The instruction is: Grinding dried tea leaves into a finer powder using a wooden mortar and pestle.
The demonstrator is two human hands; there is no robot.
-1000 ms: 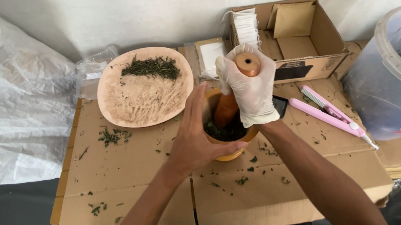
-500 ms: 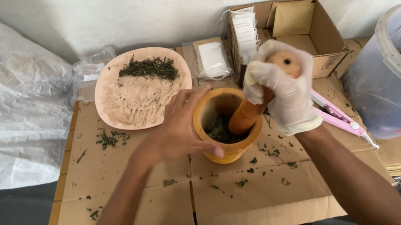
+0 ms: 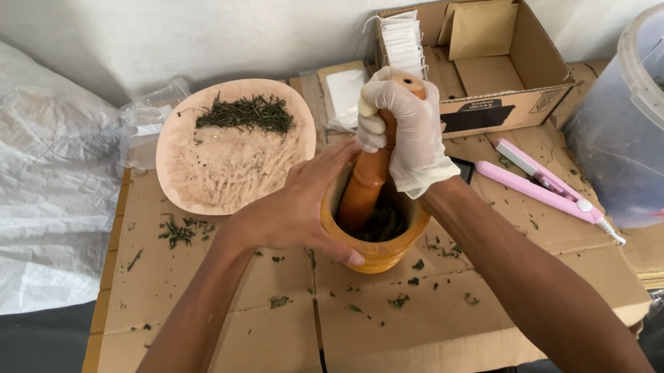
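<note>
Head view: gloved right hand [image 3: 410, 140] around pestle [image 3: 363, 189] in mortar [image 3: 373, 253].

Two forearms reach in from the bottom edge, both bare to where they leave the view — no sleeve, watch or band shows on either. The left hand [image 3: 295, 211] is uncovered, its fingernails short and plain. The right hand [image 3: 407, 138] wears a thin, whitish, slightly see-through disposable glove — loose and wrinkled over the knuckles, its cuff bunched and ending at the wrist.
</note>
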